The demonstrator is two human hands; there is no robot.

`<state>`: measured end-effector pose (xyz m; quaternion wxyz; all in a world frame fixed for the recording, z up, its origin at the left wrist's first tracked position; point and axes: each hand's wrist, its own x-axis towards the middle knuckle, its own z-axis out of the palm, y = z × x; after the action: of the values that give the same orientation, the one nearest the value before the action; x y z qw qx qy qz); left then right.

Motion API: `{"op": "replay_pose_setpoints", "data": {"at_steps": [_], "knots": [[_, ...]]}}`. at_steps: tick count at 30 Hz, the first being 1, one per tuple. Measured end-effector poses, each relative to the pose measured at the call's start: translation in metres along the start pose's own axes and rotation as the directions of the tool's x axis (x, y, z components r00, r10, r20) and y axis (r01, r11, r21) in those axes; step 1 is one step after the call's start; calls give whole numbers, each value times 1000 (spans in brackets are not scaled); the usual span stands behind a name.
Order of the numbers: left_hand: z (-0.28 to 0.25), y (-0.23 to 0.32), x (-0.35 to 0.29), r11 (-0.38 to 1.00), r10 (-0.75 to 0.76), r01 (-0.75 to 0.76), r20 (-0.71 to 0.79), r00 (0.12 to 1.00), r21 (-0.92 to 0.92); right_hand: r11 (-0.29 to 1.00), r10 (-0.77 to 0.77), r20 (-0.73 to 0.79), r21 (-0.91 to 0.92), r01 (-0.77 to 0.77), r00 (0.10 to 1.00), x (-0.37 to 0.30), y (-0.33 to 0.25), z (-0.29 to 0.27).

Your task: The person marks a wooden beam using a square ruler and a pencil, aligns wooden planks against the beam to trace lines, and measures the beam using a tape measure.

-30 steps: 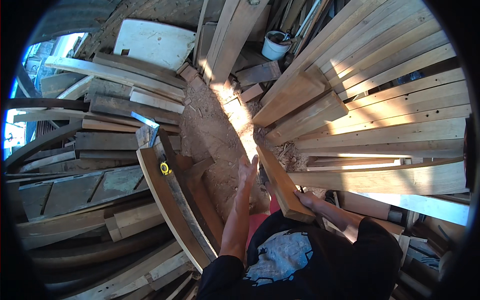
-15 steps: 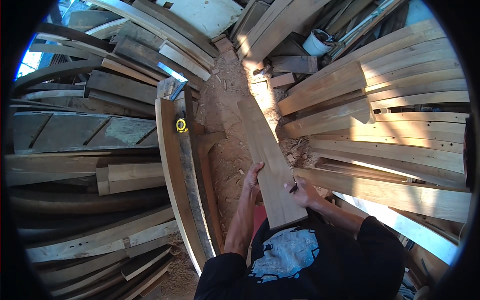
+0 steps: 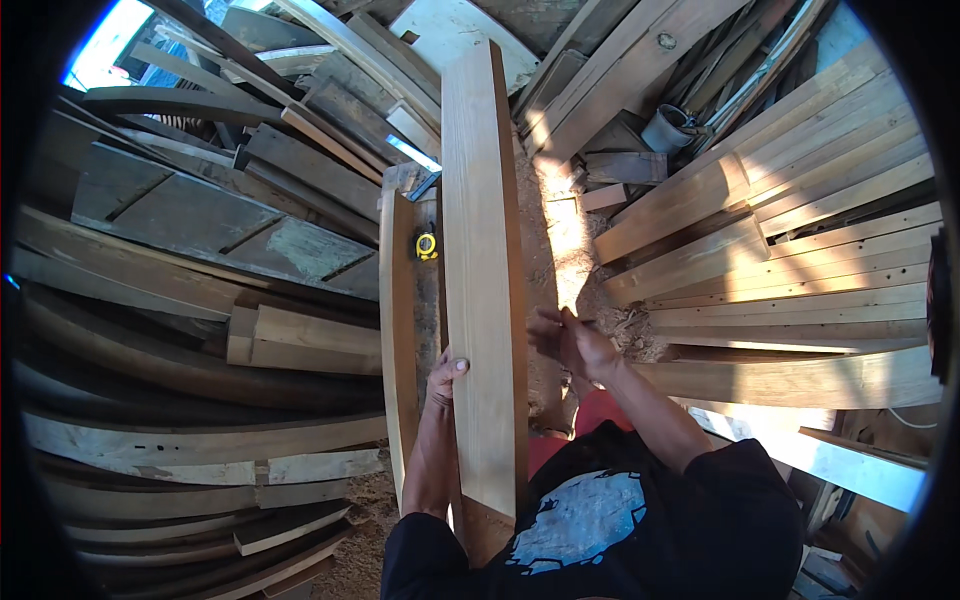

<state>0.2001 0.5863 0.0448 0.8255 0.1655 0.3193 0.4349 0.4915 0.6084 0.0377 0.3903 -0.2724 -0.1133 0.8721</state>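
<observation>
A long wooden plank [image 3: 475,230] stretches away from me, its broad face up and its right edge showing. My left hand [image 3: 448,376] is closed on its left edge, thumb on the top face. To the right of the plank, my right hand [image 3: 582,345] is off the wood with its fingers stretched out, partly in shadow and slightly blurred. No pen can be made out in it. Beyond the left hand, a yellow-and-black tape measure [image 3: 427,246] lies on the timber beside the plank. A metal try square [image 3: 418,165] rests at that timber's far end.
A curved timber [image 3: 399,330] runs along the plank's left side. Stacked boards [image 3: 300,250] crowd the left, and more planks [image 3: 830,285] fan out on the right. A white bucket [image 3: 667,130] stands at the far right. Sawdust [image 3: 625,330] covers the ground.
The plank has swung left and risen, now lying over the timber with the tape measure. My right hand has left its surface; the dark pen seen in it before no longer shows.
</observation>
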Motion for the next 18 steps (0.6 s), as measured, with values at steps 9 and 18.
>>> {"op": "replay_pose_setpoints", "data": {"at_steps": [9,18], "knots": [[-6,-89,-117,975,11,-25,-66,998,-220,947,-192,383,314,68,903,101,44,120],[-12,-120,-277,997,-62,66,-120,991,34,992,-125,-142,5,127,982,81,110,112]]}}
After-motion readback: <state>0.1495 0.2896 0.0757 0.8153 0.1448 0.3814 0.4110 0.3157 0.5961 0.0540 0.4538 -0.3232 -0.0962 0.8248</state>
